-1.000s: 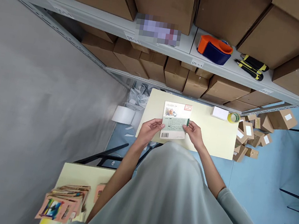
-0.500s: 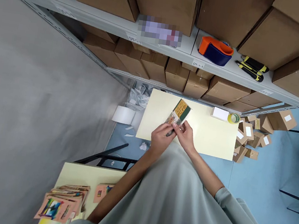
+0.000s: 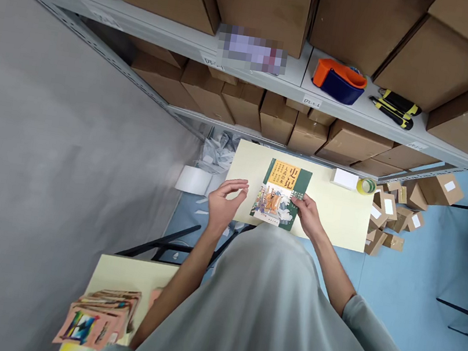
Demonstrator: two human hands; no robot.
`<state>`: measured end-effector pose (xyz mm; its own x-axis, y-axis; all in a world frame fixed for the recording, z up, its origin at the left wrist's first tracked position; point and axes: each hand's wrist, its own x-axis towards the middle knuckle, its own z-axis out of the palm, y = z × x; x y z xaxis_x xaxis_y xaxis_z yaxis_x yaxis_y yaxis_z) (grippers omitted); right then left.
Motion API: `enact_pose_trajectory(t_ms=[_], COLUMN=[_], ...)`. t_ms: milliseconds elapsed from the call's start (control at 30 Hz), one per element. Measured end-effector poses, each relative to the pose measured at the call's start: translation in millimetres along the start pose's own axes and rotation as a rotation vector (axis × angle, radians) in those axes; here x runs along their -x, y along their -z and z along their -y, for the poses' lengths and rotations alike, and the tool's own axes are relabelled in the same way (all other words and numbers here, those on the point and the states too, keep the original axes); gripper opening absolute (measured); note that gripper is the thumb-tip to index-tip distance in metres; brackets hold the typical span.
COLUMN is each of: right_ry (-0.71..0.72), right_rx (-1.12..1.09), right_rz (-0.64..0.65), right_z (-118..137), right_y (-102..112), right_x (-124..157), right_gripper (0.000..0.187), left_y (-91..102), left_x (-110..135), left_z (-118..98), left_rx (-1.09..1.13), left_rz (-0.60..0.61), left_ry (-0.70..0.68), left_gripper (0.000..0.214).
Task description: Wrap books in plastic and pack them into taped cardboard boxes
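A book (image 3: 277,196) with a green, yellow and illustrated cover faces up over the pale yellow table (image 3: 337,220). My right hand (image 3: 308,215) grips its right edge, thumb on the cover and the other fingers out of sight behind it. To the left of the book, apart from it, is my left hand (image 3: 225,200). Its fingers are curved with a gap between thumb and fingertips, and nothing is in it.
A white box (image 3: 344,178) and a tape roll (image 3: 366,186) sit at the table's back right. Shelves of cartons (image 3: 278,117) rise behind, holding an orange-blue tape dispenser (image 3: 339,81) and utility knives (image 3: 396,109). Stacked booklets (image 3: 93,321) lie lower left; small cartons (image 3: 395,214) lie right.
Both hands held the book, tilted and partly covered, before. Now its full cover shows; my left hand has let go and moved left, while my right hand has shifted slightly right with it.
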<state>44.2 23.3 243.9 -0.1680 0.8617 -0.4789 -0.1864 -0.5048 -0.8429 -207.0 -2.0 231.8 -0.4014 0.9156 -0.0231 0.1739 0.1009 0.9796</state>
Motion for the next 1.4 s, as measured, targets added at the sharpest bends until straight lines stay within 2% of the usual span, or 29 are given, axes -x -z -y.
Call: enact_pose_trajectory(t_ms=[233, 467, 600, 667, 867, 967, 1067, 1233, 1400], right_ry=[-0.041, -0.039, 0.004, 0.035, 0.197, 0.344, 0.417, 0.403, 0.278], right_rx=[-0.015, 0.022, 0.016, 0.034, 0.259, 0.418, 0.461, 0.422, 0.289], right_rz=[-0.01, 0.032, 0.061, 0.098, 0.224, 0.213, 0.194, 0.177, 0.027], right_z=[1, 0, 0, 2, 17, 25, 28, 19, 10], right_y=[9, 12, 14, 17, 23, 22, 19, 21, 23], right_x=[3, 6, 7, 7, 9, 11, 13, 12, 8], right_gripper=[0.052, 0.054, 0.057, 0.056, 0.048, 0.037, 0.031, 0.033, 0.048], left_y=[-6.6, -7.8, -11.4, -12.5, -9.7, -10.0, -11.2, -6.5, -4.4], left_x=[2, 0, 2, 3, 4, 5, 8, 8, 5], left_z=[-14, -13, -7, -4, -7, -11, -14, -17, -14], left_rx=[0.171, 0.179, 0.216, 0.22, 0.137, 0.101, 0.117, 0.083, 0.098], left_rz=[0.071, 0.197, 0.377, 0.426, 0.397, 0.338, 0.276, 0.328, 0.379], left_ry=[0.17, 0.224, 0.343, 0.358, 0.213, 0.089, 0.018, 0.051, 0.2], left_gripper=[0.02, 0.027, 0.059, 0.068, 0.045, 0.032, 0.02, 0.023, 0.045])
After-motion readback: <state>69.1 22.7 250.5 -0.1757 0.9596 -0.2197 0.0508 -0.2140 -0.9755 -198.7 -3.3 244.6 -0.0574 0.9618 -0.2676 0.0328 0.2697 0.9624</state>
